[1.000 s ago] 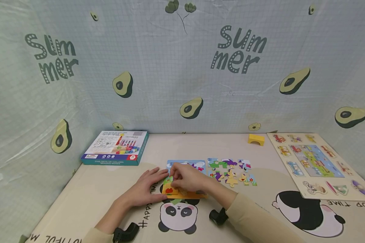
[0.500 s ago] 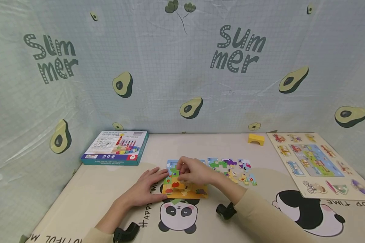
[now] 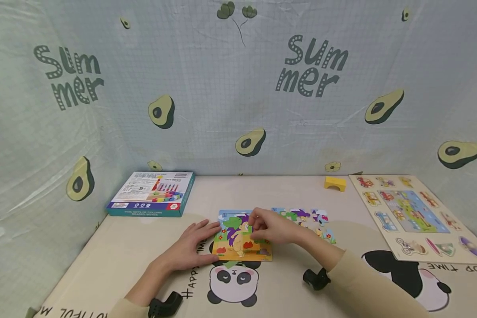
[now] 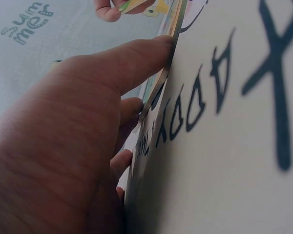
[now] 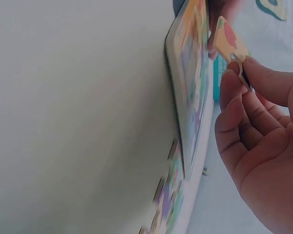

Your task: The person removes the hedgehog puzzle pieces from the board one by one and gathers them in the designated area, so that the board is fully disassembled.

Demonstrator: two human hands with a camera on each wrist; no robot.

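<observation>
My right hand pinches a jigsaw puzzle piece between thumb and fingers. The piece shows a red shape on orange in the right wrist view. It is held above the puzzle board, which bears a purple-haired cartoon figure and green bushes. Fingers of the right hand cover the board's right part in the head view. Lying flat at the board's left side, my left hand has its fingers spread. In the left wrist view its thumb rests against the board's edge.
Several loose puzzle pieces lie right of the board, partly behind the right hand. A boxed set sits at the back left. Toward the right are a yellow arch block and a large wooden peg puzzle.
The right hand has moved rightward across the board with the puzzle piece, uncovering the cartoon figure on the left. My left hand has stayed in place.
</observation>
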